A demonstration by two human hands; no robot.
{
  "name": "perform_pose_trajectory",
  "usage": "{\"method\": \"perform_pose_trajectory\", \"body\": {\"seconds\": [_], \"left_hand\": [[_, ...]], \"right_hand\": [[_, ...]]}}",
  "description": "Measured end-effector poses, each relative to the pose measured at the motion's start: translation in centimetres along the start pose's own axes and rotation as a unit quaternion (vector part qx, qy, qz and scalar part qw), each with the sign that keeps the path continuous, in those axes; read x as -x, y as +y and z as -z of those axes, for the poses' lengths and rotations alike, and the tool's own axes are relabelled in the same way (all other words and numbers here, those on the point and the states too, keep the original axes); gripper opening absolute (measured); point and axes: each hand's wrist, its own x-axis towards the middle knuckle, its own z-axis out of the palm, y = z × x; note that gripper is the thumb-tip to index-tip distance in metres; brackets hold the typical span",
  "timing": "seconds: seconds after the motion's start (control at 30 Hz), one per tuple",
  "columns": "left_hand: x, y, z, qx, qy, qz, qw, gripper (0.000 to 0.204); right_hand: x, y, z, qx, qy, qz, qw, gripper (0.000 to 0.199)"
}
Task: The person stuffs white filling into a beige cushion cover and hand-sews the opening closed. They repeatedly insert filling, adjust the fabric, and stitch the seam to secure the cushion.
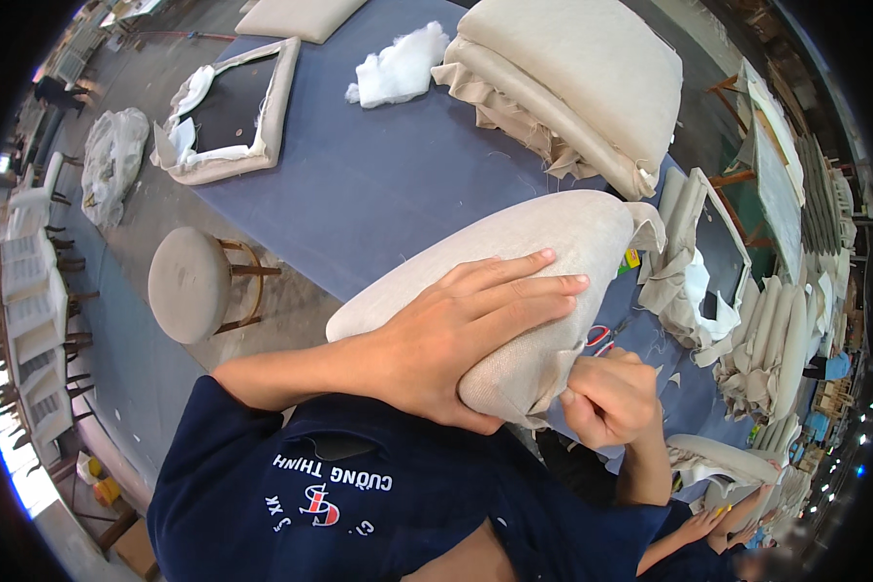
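Observation:
A beige fabric-covered cushion [514, 238] stands tilted on its edge against my body, at the near side of the blue-topped table. Across its face lies my left hand [466, 325], fingers stretched out and pressing on the fabric, thumb near the lower corner. My right hand [616, 398] is closed in a fist at that corner, pinching the loose edge of the fabric cover [543, 393]. The cushion's far side is hidden. Just beyond my right hand, red-handled scissors [603, 337] rest on the table.
White stuffing [398, 66] and stacked beige cushions [572, 68] lie on the table [359, 194]. An open-backed padded frame [279, 107] sits at its left edge, another [698, 262] at right. A round stool [189, 284] stands left. Another person's hands [718, 519] work at lower right.

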Motion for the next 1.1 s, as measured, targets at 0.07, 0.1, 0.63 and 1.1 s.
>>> {"method": "perform_pose_trajectory", "body": {"seconds": [0.07,0.1,0.63,1.1], "left_hand": [[0.2,-0.1,0.2,0.002,-0.002,-0.002,1.000,0.109],[0.1,-0.1,0.2,0.005,-0.002,-0.005,1.000,0.109],[-1.8,0.6,-0.8,-0.026,-0.018,0.023,0.999,0.102],[-1.0,0.5,-0.5,-0.009,-0.030,0.004,0.999,0.104]], "right_hand": [[-0.2,0.4,0.0,-0.014,-0.023,0.020,0.999,0.007],[-0.2,0.3,0.0,-0.007,-0.023,0.017,1.000,0.007],[1.4,-4.8,-0.7,0.051,0.067,-0.174,0.981,0.009],[1.2,-0.5,0.7,-0.011,-0.023,-0.030,0.999,0.010]]}}
